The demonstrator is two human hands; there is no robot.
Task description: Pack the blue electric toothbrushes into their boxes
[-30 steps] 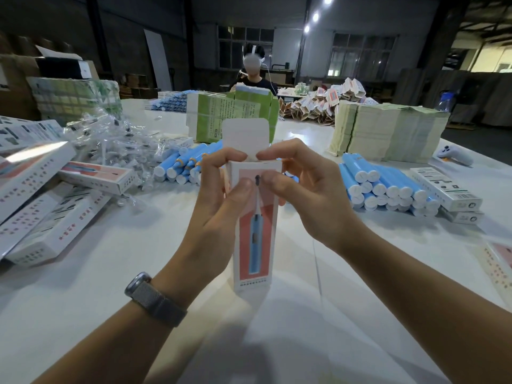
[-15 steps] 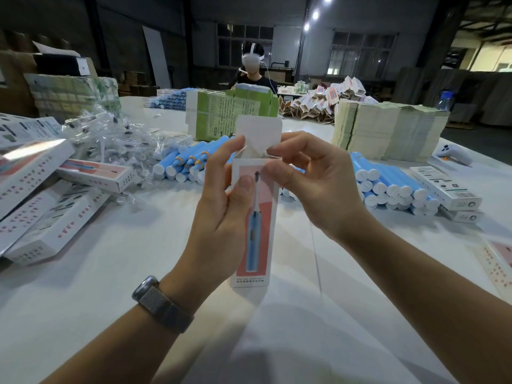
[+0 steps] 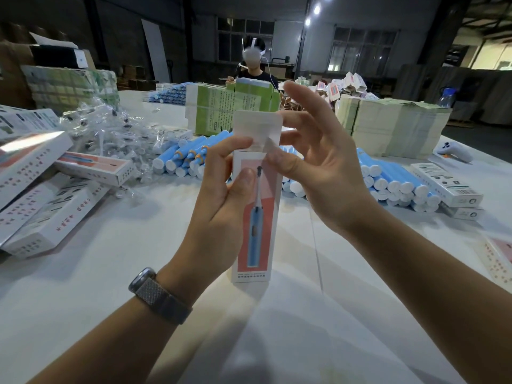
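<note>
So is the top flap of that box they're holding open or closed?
Open: the box's top flap stands straight up, untucked, while the left hand grips the box.

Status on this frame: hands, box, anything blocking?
Left hand grips upright box. Right hand open, thumb at top flap. Flap untucked. Nothing blocking.

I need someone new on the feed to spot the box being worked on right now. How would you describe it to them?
Start at the white table, then go to the two hands raised at its near middle. The box stands upright between them, gripped by the left hand, the right hand beside its top. Unlike the boxes lying flat at the left, its top flap sticks up open.
</note>
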